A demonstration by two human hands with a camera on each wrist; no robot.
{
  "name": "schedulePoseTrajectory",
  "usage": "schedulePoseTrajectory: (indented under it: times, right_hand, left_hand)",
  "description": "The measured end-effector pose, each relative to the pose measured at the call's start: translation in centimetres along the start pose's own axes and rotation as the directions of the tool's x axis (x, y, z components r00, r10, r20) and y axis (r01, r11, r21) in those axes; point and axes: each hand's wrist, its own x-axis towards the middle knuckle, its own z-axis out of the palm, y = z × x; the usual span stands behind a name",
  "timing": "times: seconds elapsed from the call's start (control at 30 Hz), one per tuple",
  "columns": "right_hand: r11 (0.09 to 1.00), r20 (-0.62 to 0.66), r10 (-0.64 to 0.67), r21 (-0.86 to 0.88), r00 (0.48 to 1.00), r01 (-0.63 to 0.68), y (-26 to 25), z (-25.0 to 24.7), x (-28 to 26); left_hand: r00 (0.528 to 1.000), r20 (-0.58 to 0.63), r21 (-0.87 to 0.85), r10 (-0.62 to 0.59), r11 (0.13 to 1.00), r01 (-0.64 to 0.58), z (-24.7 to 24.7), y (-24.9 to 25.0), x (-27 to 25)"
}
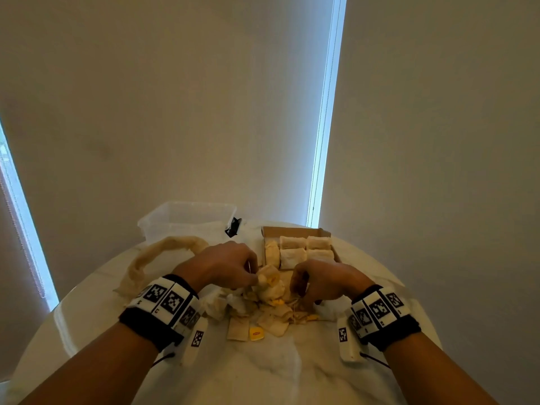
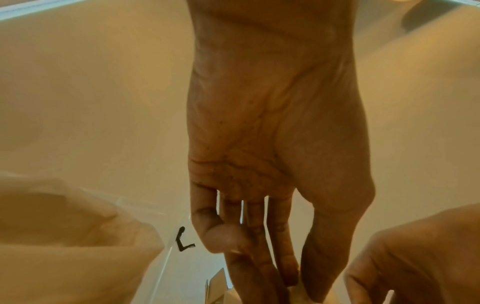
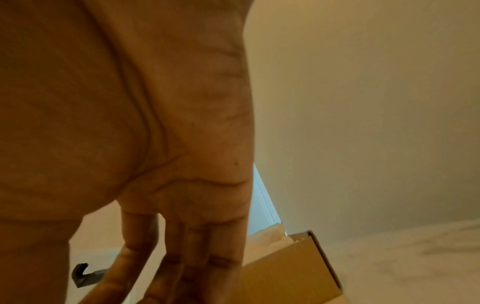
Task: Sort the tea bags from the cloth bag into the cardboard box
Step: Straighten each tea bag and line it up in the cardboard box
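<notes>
1. Head view alone shows the whole layout — a pile of tea bags (image 1: 268, 305) on the round table (image 1: 263, 372), the cardboard box (image 1: 298, 247) behind it holding rows of bags, the cloth bag (image 1: 152, 264) to the left.
2. Left wrist view shows the left hand (image 2: 272, 144) with thumb and fingers pinching a tea bag at the bottom edge.
3. Right hand (image 1: 324, 280) curls into the pile — whether it grips anything, I cannot tell.
</notes>
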Motion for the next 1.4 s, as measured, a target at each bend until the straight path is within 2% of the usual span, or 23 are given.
schedulePoseTrajectory:
  times: [0.17, 0.23, 0.33, 0.5, 0.6, 0.73, 0.87, 1.0, 1.07, 1.17, 1.3, 1.4]
  right_hand:
    - [0.974, -0.164, -0.062, 0.204, 0.984, 0.095, 0.1, -1.5, -0.6]
    - [0.943, -0.249, -0.066, 0.302, 0.966, 0.142, 0.1, -1.8, -0.8]
    - [0.868, -0.322, -0.022, 0.464, 0.947, 0.177, 0.0, -1.3, -0.2]
    - [0.688, -0.362, 0.017, 0.68, 0.932, 0.252, -0.4, 0.3, 1.5]
    - [0.599, -0.372, 0.009, 0.745, 0.928, 0.292, -0.6, 0.9, 1.7]
    - [0.512, -0.362, 0.0, 0.801, 0.932, 0.311, -0.3, 1.5, 1.8]
    - [0.529, -0.348, -0.011, 0.794, 0.937, 0.301, -0.8, 1.3, 1.4]
    - [0.681, -0.333, -0.02, 0.686, 0.943, 0.257, -1.9, 0.2, 1.1]
    - [0.702, -0.353, -0.029, 0.659, 0.935, 0.271, -2.5, 0.2, 1.1]
    - [0.681, -0.388, -0.03, 0.667, 0.921, 0.303, -3.0, 1.3, 1.4]
    - [0.585, -0.386, 0.017, 0.752, 0.922, 0.304, -2.6, 2.7, 2.1]
    - [0.538, -0.358, -0.004, 0.786, 0.934, 0.304, -2.6, 3.1, 2.0]
  left_hand:
    - [0.999, -0.032, -0.042, -0.012, 0.999, 0.011, 0.2, -0.5, 0.0]
    - [0.988, -0.155, -0.069, -0.002, 0.998, -0.009, 0.5, -0.8, 0.0]
    - [0.943, -0.334, -0.195, 0.013, 0.977, -0.082, 1.4, -1.2, 0.1]
    - [0.967, -0.251, -0.485, 0.034, 0.86, -0.156, 3.2, -1.0, 1.1]
    - [0.959, -0.282, -0.59, 0.04, 0.781, -0.206, 4.0, -0.8, 1.6]
    - [0.956, -0.292, -0.679, 0.005, 0.703, -0.211, 4.4, -0.7, 1.7]
    - [0.967, -0.252, -0.784, -0.043, 0.595, -0.178, 4.8, -0.7, 1.5]
    - [0.961, -0.249, -0.853, -0.119, 0.498, -0.16, 5.3, -1.0, 0.9]
    - [0.956, -0.248, -0.877, -0.159, 0.457, -0.152, 5.6, -1.3, 0.7]
    - [0.947, -0.255, -0.894, -0.194, 0.421, -0.155, 5.9, -1.7, 0.5]
    - [0.947, -0.246, -0.906, -0.208, 0.397, -0.148, 5.6, -1.5, 0.4]
    - [0.951, -0.234, -0.917, -0.204, 0.372, -0.146, 5.4, -1.2, 0.3]
